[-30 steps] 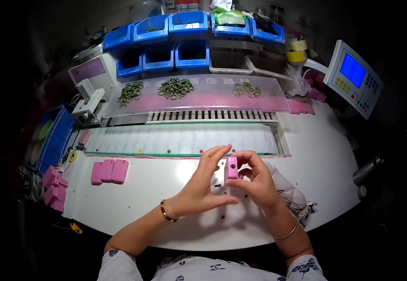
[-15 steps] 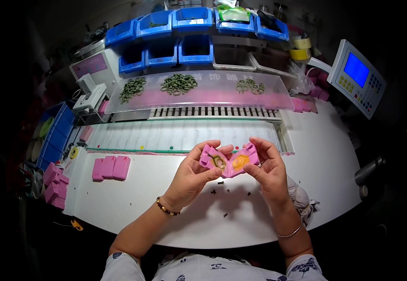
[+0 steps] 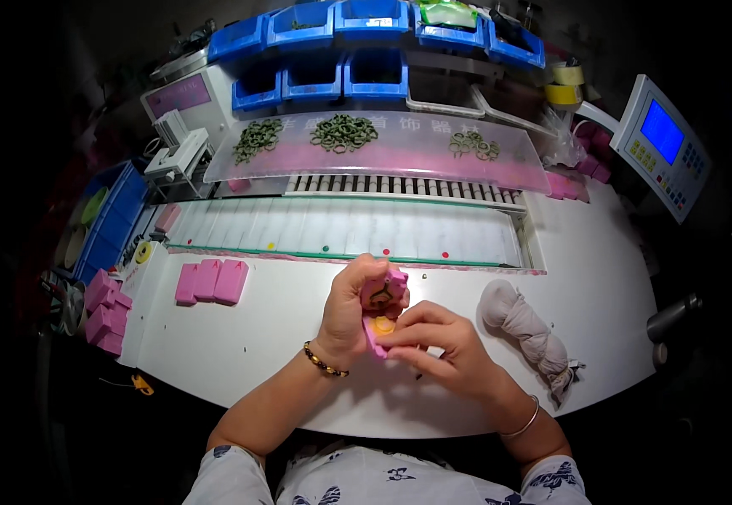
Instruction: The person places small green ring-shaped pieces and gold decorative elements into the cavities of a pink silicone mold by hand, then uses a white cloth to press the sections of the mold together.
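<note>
Left hand [image 3: 346, 310] is closed around the pink mould [image 3: 384, 295], gripping it from the left side. Right hand [image 3: 448, 347] has its thumb and fingers bent at the near half [image 3: 374, 342]; whether they pinch it or only touch it, the view does not tell. The mould is above the white table [image 3: 244, 345], in front of the person's body, and it is open in 2 halves.

Judging from this, the step in hand is work on the inside of the opened mould: the far half [image 3: 396, 279] bears dark green lines, and the near half bears a yellow-orange patch [image 3: 382, 326] beside the right fingertips. The next move seems to call for a steady left hold, so that the 2 halves do not swing, and for a light, exact touch of the right fingertips.

Together, the 2 halves make a long axis running away from the person, its far end leaning a little to the right. Their inner faces look upward and toward the person; the exact tilt cannot be told, because fingers cover some parts.
</note>
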`<control>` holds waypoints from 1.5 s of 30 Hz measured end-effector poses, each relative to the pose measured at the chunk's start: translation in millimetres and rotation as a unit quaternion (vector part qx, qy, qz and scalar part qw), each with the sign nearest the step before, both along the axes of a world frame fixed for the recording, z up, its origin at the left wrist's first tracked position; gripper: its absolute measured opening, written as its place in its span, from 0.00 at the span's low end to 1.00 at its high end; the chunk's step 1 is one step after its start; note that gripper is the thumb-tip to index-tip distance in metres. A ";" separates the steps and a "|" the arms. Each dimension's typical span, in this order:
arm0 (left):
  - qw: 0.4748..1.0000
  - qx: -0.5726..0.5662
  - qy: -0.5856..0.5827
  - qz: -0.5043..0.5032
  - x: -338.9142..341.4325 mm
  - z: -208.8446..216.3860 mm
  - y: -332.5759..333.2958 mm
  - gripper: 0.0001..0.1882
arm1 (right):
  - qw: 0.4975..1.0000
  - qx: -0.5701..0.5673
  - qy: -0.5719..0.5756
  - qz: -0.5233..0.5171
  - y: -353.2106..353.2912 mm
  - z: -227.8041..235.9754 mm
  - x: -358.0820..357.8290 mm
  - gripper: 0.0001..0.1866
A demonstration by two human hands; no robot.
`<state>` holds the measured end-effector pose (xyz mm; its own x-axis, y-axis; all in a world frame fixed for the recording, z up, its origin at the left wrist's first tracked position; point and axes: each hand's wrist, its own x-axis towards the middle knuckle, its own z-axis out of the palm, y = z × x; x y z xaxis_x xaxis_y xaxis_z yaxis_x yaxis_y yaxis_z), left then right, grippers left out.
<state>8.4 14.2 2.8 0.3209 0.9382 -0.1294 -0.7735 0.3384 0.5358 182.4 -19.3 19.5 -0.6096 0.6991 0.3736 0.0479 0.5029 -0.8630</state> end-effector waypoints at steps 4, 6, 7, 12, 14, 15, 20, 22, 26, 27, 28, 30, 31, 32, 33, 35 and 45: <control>0.991 0.073 0.082 0.072 5.9 -8.9 1.1 0.11 | 0.981 0.065 0.084 -0.161 1.5 -1.8 -3.2 0.10; 0.987 0.089 0.126 0.035 5.9 -5.4 -3.1 0.11 | 0.974 0.097 0.070 -0.193 2.4 2.3 -3.2 0.14; 0.987 0.087 0.127 0.034 7.1 -4.0 -4.2 0.10 | 0.974 0.096 0.069 -0.194 2.1 3.4 -3.1 0.14; 0.982 0.104 0.147 0.057 14.1 -3.4 -5.7 0.06 | 0.960 0.152 -0.031 -0.234 0.1 5.2 -5.6 0.15; 0.981 0.116 0.146 0.059 15.6 -8.0 -4.8 0.05 | 0.961 0.144 -0.013 -0.234 -0.1 4.3 -6.5 0.15; 0.978 0.123 0.156 0.062 16.2 -10.6 -4.0 0.04 | 0.963 0.137 0.008 -0.234 0.3 3.5 -6.9 0.14; 0.953 0.175 0.232 0.081 13.6 -31.6 3.0 0.04 | 0.969 0.153 -0.004 -0.195 -0.7 -1.7 -7.6 0.14; 0.957 0.156 0.229 0.087 13.4 -26.7 2.4 0.05 | 0.973 0.128 0.001 -0.192 -2.3 -0.8 -8.7 0.14; 0.918 0.212 0.311 0.126 11.5 -45.4 7.8 0.07 | 0.958 0.206 -0.016 -0.198 4.5 -0.4 -12.1 0.13; 0.920 0.206 0.300 0.145 13.9 -43.3 8.0 0.08 | 0.946 0.262 -0.015 -0.189 6.7 -3.3 -12.6 0.13; 0.922 0.200 0.289 0.164 14.9 -39.3 7.9 0.09 | 0.947 0.262 -0.015 -0.188 5.2 -3.2 -12.5 0.13; 0.969 0.096 0.209 0.093 13.2 -9.3 -1.6 0.09 | 0.977 0.067 0.020 -0.202 0.6 -2.9 -7.8 0.12; 0.992 -0.009 0.126 0.022 12.8 6.2 -6.2 0.10 | 0.979 0.008 0.001 -0.204 1.2 -3.5 -1.8 0.09; 0.992 -0.010 0.125 0.020 13.8 8.9 -7.0 0.10 | 0.979 0.008 0.000 -0.205 1.7 -3.9 -1.8 0.09; 0.992 -0.022 0.122 0.015 13.4 11.6 -8.2 0.10 | 0.980 -0.043 0.059 -0.188 2.4 -3.3 -3.7 0.08; 0.992 -0.033 0.118 0.010 13.2 12.5 -9.2 0.10 | 0.975 -0.100 0.120 -0.155 3.7 -2.8 -4.3 0.07; 0.983 0.024 0.154 0.094 11.5 -17.9 0.1 0.08 | 0.983 -0.020 0.075 -0.168 3.3 -9.4 -7.7 0.10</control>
<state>19.9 14.3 -15.1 0.0943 0.9845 -0.1475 -0.6191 0.1741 0.7658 174.7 -16.1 10.1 -0.2817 0.8676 0.4096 0.0754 0.4456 -0.8920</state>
